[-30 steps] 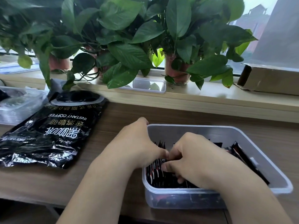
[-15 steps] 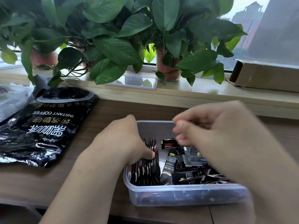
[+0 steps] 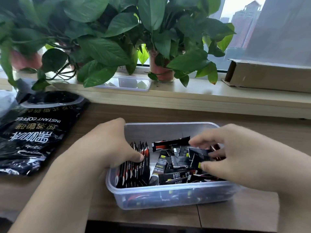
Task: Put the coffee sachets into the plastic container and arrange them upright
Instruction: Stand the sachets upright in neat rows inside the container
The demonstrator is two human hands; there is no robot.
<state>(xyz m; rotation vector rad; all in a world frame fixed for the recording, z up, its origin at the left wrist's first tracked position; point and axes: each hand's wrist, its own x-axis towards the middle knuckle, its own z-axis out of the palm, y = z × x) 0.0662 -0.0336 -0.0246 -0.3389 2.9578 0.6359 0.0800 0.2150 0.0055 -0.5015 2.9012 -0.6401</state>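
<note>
**Sachets (image 3: 176,165) part sorted in the container (image 3: 168,195)**

Head view: an upright row (image 3: 134,167) stands at the container's left end, and the rest lie jumbled flat to its right. Your left hand (image 3: 107,148) lays its thumb on the row's top. Its fingers are hidden, so I cannot tell their grip. Your right hand (image 3: 235,157), fingers half spread, pinches one sachet (image 3: 196,159) over the heap. A bag (image 3: 33,132) lies on the desk (image 3: 235,212), left.
</note>
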